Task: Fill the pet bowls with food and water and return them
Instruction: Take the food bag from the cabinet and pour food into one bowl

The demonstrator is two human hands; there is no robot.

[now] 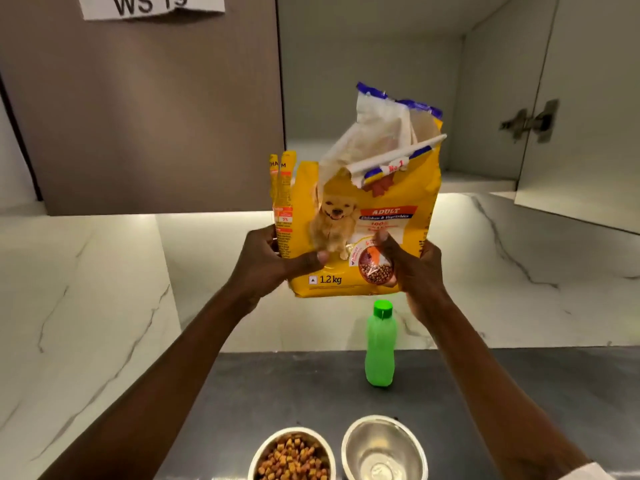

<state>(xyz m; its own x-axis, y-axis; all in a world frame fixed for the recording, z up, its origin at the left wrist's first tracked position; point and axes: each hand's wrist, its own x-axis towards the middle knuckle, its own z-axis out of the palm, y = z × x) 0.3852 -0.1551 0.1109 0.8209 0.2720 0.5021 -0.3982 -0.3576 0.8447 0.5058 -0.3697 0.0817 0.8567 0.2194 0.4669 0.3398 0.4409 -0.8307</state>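
Note:
I hold a yellow dog food bag upright in the air, its torn top open, in front of an open wall cupboard. My left hand grips its lower left side and my right hand grips its lower right side. Below, on the dark grey counter, a steel bowl holds brown kibble. Right of it stands a second steel bowl with a shiny inside; I cannot tell whether it holds water. A green bottle with a green cap stands upright behind the bowls.
The open cupboard shelf lies behind the bag, and its door hangs open at the right. A closed brown cupboard door is at the left. White marble wall panels back the counter.

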